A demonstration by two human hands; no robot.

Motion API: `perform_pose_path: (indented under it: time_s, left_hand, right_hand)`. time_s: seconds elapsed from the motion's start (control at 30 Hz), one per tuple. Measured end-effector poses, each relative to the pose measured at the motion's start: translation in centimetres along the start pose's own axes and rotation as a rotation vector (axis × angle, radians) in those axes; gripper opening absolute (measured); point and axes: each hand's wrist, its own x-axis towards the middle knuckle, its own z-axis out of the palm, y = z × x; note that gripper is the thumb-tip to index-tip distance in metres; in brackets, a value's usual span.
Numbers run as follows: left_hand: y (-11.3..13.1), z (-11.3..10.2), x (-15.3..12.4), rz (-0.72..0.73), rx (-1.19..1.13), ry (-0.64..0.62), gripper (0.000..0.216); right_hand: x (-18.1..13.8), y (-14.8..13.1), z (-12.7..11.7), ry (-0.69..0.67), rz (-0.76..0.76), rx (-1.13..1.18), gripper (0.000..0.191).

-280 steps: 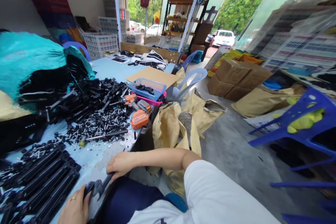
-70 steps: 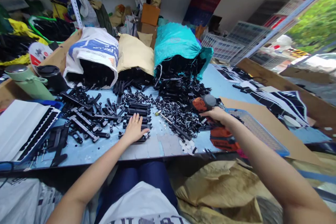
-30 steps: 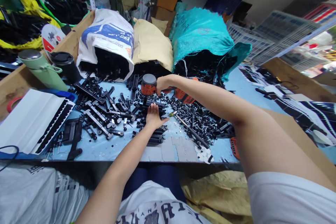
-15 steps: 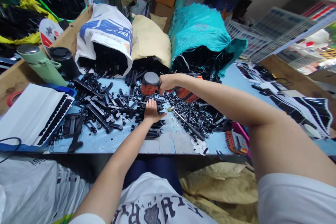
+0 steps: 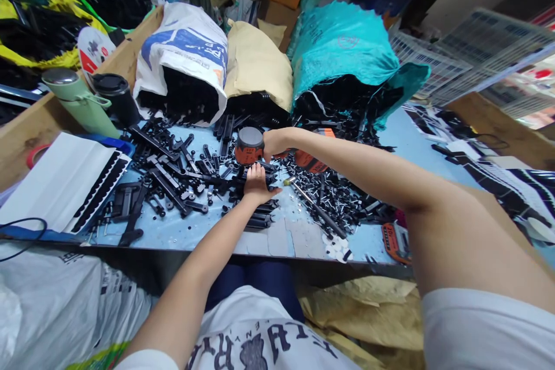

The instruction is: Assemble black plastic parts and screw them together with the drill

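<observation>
My right hand [image 5: 272, 143] is wrapped round the grip of an orange cordless drill [image 5: 248, 146], held nose-down over a row of black plastic bars [image 5: 260, 217] in the middle of the blue table [image 5: 277, 238]. My left hand [image 5: 256, 184] rests flat on those bars just under the drill, fingers stretched out. Loose black parts and screws [image 5: 333, 199] lie heaped to the right of both hands.
Three open sacks stand at the back: white [image 5: 184, 52], tan [image 5: 258, 63] and teal [image 5: 342, 46]. A green flask [image 5: 80, 101] and a black cup [image 5: 113, 98] stand at left, a white sheet [image 5: 56, 182] beside them. An orange battery [image 5: 394, 240] lies at the right edge.
My right hand took the drill from the right of the table and carried it left over the bars. My left hand has stayed pressed on the bars.
</observation>
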Motion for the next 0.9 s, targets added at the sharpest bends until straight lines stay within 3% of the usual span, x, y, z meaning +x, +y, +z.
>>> perform_pose_path:
  time_s: [0.17, 0.3, 0.47, 0.7, 0.9]
  left_hand:
    - [0.5, -0.9, -1.0, -0.024, 0.014, -0.065, 0.104]
    - [1.4, -1.0, -5.2, 0.011, -0.017, -0.069, 0.098]
    - [1.7, 0.0, -9.4, 0.021, -0.007, -0.019, 0.099]
    - [1.1, 0.6, -9.3, 0.064, -0.023, -0.012, 0.098]
    - [1.2, -0.2, -9.9, 0.102, -0.008, 0.052, 0.094]
  right_hand:
    - [-1.0, -0.5, 0.4, 0.027, 0.013, -0.027, 0.026]
    - [-3.2, -0.9, 1.2, 0.108, -0.004, -0.086, 0.029]
    - [-4.4, -1.5, 2.1, 0.063, -0.004, -0.058, 0.032]
    - [-3.5, -2.5, 3.4, 0.019, -0.03, -0.124, 0.031]
    - [-6.2, -3.3, 4.5, 0.158, -0.068, -0.215, 0.025]
